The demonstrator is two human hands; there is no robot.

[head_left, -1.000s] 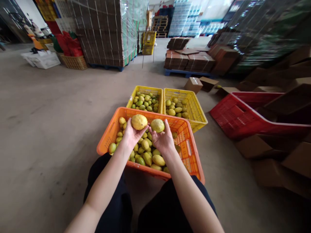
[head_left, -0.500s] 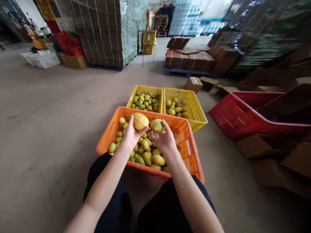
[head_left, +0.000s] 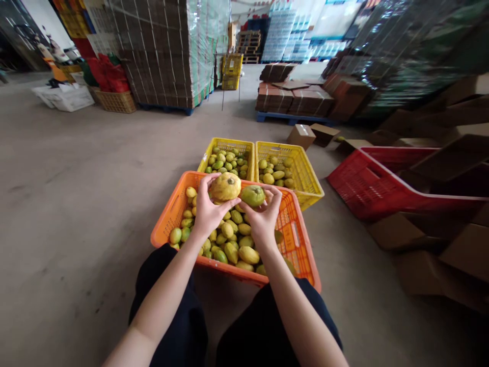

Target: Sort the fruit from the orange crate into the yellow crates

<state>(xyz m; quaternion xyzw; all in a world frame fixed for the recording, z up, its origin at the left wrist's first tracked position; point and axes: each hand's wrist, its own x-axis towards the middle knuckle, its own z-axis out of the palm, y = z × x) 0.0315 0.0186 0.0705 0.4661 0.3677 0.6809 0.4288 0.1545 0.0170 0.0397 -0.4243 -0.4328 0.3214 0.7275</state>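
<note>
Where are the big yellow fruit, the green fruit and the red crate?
Yellow fruit [head_left: 225, 187]: head view, middle of its skin.
Green fruit [head_left: 252, 195]: head view, middle of its skin.
Red crate [head_left: 359, 179]: head view, side wall.

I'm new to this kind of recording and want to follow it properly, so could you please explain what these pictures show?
There is no machine here: these are a person's two bare hands. Every picture comes from one camera worn on the head, looking forward and down, so the forearms reach in from the bottom.

The left hand holds a larger yellow fruit in its fingers; the right hand holds a smaller green fruit. Both are above an orange crate that contains many more yellow and green fruits.

Just beyond stand two yellow crates, also with fruit inside. On the floor to the right lies a red crate among cardboard boxes. I cannot tell the exact kind of fruit.
</note>
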